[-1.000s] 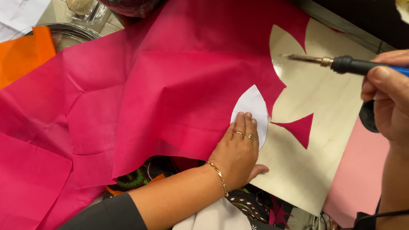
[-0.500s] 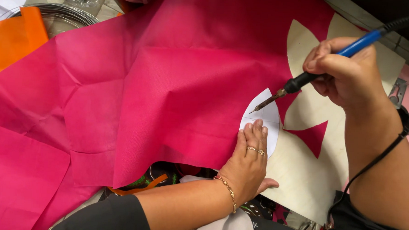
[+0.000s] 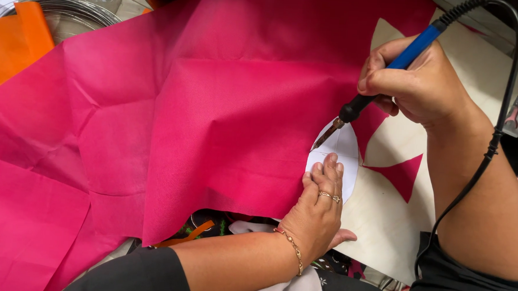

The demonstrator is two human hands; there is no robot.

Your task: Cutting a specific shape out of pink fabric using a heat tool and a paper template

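A large sheet of pink fabric (image 3: pixel 225 109) is spread over a pale wooden board (image 3: pixel 389 227). My left hand (image 3: pixel 319 212) lies flat, its fingers pressing a white petal-shaped paper template (image 3: pixel 343 152) onto the fabric's edge. My right hand (image 3: pixel 416 82) grips a blue-handled hot cutting tool (image 3: pixel 384 72) like a pen. Its metal tip touches the fabric at the template's left edge. A black cord (image 3: pixel 492 144) runs from the tool along my right forearm. A small pink offcut (image 3: pixel 403 175) lies on the board to the right of the template.
Orange fabric (image 3: pixel 10 47) lies at the far left beside a round metal bowl (image 3: pixel 72 12). A metal bracket (image 3: pixel 513 116) and a dark round hole sit at the right edge. Coloured scraps show below the pink sheet near my lap.
My right hand has brought the tool down from the upper right until its tip meets the fabric at the template. My left hand has stayed on the template.
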